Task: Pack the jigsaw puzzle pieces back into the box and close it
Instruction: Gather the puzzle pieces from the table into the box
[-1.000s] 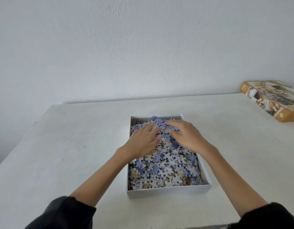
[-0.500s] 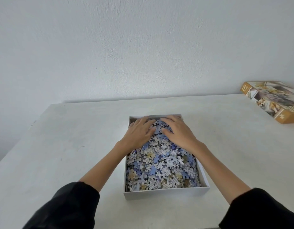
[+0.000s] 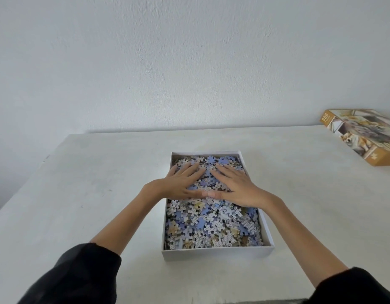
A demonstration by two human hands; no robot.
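Both hands lie flat, palms down, on the heap of puzzle pieces (image 3: 212,227) that fills the white box (image 3: 216,253). The left hand (image 3: 181,182) rests over the far left part of the heap, its fingers straight and slightly spread, pointing toward the far wall of the box. The right hand (image 3: 236,185) mirrors it on the far right part, fingers also straight and a little fanned. The two thumbs stretch inward and their tips touch, or nearly touch, over the middle of the box. Neither hand grips anything; they only press on the loose pieces.

The box sits open on the pale desk (image 3: 80,194), in front of the person, its long side running away from the camera. The pieces, blue, white-backed and tan, lie jumbled up to about the rim. The printed lid (image 3: 362,137) lies well apart at the far right of the desk, near the wall (image 3: 189,62). Dark sleeves (image 3: 75,275) cover both forearms near the elbows.
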